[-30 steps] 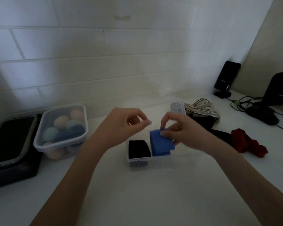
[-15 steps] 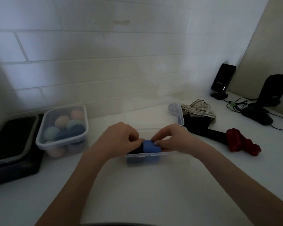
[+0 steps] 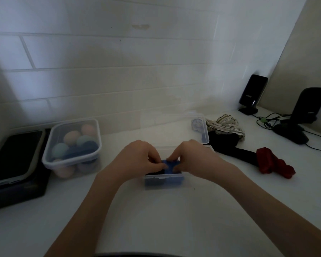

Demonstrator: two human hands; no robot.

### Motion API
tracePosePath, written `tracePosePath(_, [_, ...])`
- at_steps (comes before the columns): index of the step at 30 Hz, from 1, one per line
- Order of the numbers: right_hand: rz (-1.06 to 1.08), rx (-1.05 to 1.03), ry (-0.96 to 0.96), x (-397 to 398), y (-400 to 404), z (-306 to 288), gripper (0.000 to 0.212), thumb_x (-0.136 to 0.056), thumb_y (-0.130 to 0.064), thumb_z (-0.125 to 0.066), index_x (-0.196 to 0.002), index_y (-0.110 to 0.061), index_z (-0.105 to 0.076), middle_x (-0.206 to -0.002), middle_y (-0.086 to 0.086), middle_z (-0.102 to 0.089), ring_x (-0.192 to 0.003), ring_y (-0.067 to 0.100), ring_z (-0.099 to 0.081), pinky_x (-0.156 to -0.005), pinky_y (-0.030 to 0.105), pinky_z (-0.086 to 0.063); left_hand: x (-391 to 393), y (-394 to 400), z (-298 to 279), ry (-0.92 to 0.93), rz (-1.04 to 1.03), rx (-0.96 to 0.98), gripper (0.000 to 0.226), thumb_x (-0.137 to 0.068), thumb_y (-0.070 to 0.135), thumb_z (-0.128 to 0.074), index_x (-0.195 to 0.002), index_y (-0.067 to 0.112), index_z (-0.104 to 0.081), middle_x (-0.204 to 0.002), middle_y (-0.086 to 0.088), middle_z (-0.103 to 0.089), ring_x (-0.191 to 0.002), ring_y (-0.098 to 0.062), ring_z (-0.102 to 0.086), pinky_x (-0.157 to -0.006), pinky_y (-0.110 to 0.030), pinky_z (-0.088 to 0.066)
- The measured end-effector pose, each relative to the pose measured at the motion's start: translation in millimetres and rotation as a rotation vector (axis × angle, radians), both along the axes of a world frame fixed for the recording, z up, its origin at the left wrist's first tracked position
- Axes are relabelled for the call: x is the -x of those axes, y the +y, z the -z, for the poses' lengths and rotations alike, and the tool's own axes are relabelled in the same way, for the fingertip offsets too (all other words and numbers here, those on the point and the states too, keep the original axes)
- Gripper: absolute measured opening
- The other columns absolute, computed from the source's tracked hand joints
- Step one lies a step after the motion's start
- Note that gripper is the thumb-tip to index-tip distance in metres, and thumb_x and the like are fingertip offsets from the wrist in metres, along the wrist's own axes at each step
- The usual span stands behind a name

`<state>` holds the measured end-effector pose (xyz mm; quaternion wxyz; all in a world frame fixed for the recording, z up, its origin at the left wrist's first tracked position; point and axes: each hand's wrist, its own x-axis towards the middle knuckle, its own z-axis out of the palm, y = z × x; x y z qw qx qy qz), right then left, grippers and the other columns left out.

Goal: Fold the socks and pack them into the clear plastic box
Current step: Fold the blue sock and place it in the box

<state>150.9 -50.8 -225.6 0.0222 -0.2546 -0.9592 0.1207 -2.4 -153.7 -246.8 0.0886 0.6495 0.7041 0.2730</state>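
Far left: dark tray [image 3: 17, 160], then a lidded tub [image 3: 72, 147] of pastel balls. Centre: clear plastic box [image 3: 164, 179] on the white counter [image 3: 156, 219]. Black sock [image 3: 154, 173] sits in its left part, blue sock [image 3: 171, 166] just beside it. Left hand [image 3: 137, 160] and right hand [image 3: 196, 160] both pinch the blue sock, fingertips pressing it down into the box. Right: striped, black and red socks [image 3: 274, 165] lie loose, unfolded.

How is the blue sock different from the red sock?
The blue sock is folded into a neat block; the red sock lies loose and crumpled. The blue sock sits inside the clear plastic box under both hands' fingertips; the red sock lies on the counter, untouched. Both are plain, single-coloured socks.
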Motion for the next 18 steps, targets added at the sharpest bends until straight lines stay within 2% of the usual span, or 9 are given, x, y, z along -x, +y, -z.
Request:
tracePosePath(2, [-0.045,0.071,0.001,-2.1,3.4,0.2,0.030,-0.076,-0.032,-0.073,-0.106,-0.027,-0.072,-0.095,0.001,-0.073,-0.075,0.012,-0.062,-0.054,0.008,-0.040,2.0,1.9,2.9,0.024,-0.002,0.022,0.032,-0.076,0.042,-0.069,-0.062,0.013,-0.071,-0.062,-0.008,-0.068,-0.060,-0.026,-0.060,-0.062,-0.043,-0.050])
tracePosePath(4, [-0.048,0.146,-0.017,-3.6,6.8,0.0,0.028,-0.076,-0.031,-0.071,-0.104,-0.027,-0.072,-0.094,0.003,-0.073,-0.079,0.017,-0.066,-0.071,0.026,-0.052,3.0,3.8,6.2,0.037,-0.004,0.024,0.043,-0.079,0.044,-0.063,-0.061,0.006,-0.067,-0.063,-0.017,-0.065,-0.061,-0.032,-0.058,-0.060,-0.042,-0.045])
tracePosePath(5, [-0.050,0.159,-0.021,-3.1,7.5,0.4,0.027,-0.075,-0.029,-0.070,-0.102,-0.027,-0.073,-0.093,0.004,-0.073,-0.079,0.018,-0.066,-0.074,0.030,-0.054,3.2,4.5,7.4,0.038,-0.002,0.021,0.047,-0.081,0.044,-0.061,-0.060,0.003,-0.065,-0.063,-0.019,-0.064,-0.058,-0.033,-0.056,-0.058,-0.042,-0.044])
tracePosePath(9, [-0.077,0.100,-0.009,4.1,4.7,1.9,0.030,-0.071,-0.038,-0.073,-0.097,-0.023,-0.075,-0.093,0.007,-0.071,-0.082,0.024,-0.063,-0.072,0.029,-0.049,2.3,5.1,9.1,0.046,0.000,0.000,0.048,-0.084,0.042,-0.058,-0.059,0.001,-0.063,-0.060,-0.021,-0.062,-0.050,-0.020,-0.041,-0.055,-0.037,-0.036])
tracePosePath(11, [-0.054,0.069,0.006,6.3,4.1,2.0,0.033,-0.069,-0.044,-0.071,-0.097,-0.028,-0.074,-0.095,0.006,-0.071,-0.086,0.027,-0.063,-0.068,0.029,-0.047,1.7,6.1,9.9,0.050,-0.010,-0.018,0.045,-0.084,0.038,-0.057,-0.058,0.002,-0.062,-0.058,-0.019,-0.060,-0.049,-0.018,-0.040,-0.052,-0.034,-0.032])
tracePosePath(15, [-0.008,0.007,-0.041,5.2,5.1,1.5,0.033,-0.068,-0.054,-0.066,-0.101,-0.047,-0.068,-0.090,-0.003,-0.072,-0.073,0.019,-0.064,-0.046,0.018,-0.032,1.4,8.2,12.7,0.075,-0.049,-0.053,0.040,-0.086,0.032,-0.055,-0.058,0.004,-0.060,-0.056,-0.015,-0.061,-0.049,-0.024,-0.045,-0.053,-0.032,-0.033])
tracePosePath(18, [0.001,0.010,-0.100,3.9,7.7,0.1,0.037,-0.067,-0.057,-0.068,-0.104,-0.053,-0.064,-0.096,-0.009,-0.072,-0.081,0.017,-0.065,-0.048,0.016,-0.035,1.2,8.5,14.7,0.075,-0.056,-0.066,0.039,-0.086,0.031,-0.053,-0.060,0.004,-0.063,-0.059,-0.015,-0.064,-0.054,-0.028,-0.054,-0.057,-0.035,-0.038])
